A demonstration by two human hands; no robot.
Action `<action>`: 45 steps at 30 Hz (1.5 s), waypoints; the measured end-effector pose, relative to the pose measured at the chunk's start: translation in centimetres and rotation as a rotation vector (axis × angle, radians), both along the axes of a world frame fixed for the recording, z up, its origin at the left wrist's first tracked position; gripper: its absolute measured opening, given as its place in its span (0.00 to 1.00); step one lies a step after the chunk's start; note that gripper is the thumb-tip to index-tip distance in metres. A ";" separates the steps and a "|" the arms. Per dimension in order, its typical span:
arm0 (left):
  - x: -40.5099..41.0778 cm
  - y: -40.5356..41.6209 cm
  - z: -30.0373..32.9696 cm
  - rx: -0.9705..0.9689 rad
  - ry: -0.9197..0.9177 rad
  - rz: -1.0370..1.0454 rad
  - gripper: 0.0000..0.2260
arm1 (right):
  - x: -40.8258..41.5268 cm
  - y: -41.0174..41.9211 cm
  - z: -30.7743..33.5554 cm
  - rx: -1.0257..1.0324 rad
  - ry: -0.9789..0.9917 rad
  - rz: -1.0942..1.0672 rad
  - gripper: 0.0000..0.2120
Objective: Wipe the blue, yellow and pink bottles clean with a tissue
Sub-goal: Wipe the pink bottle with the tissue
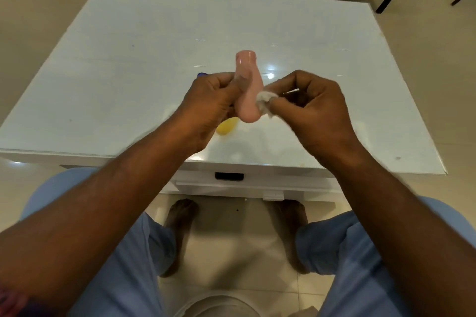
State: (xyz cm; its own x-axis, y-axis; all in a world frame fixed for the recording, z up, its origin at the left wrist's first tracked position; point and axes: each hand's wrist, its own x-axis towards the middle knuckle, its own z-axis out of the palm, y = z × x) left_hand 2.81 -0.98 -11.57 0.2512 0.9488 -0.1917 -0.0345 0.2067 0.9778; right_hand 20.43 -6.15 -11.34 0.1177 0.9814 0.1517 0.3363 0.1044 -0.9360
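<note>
step: wiping pink bottle (247, 90) | left hand (211, 100) grips it | right hand (313, 108) pinches tissue (265, 100) against its side (blurred) | next, likely: turn bottle for unwiped faces

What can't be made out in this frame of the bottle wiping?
Head view only:
- Blue bottle: only a sliver shows; the left hand hides the rest.
- Yellow bottle: mostly behind the left hand and wrist; shape and cap not visible.
- Pink bottle: blurred, so how clean it is cannot be judged.
- Tissue: mostly bunched inside the right hand; its extent is hidden.
</note>
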 end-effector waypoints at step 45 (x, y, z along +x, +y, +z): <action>0.4 -0.3 0.7 -0.342 -0.216 0.020 0.12 | 0.0 0.7 0.6 0.006 0.022 -0.133 0.07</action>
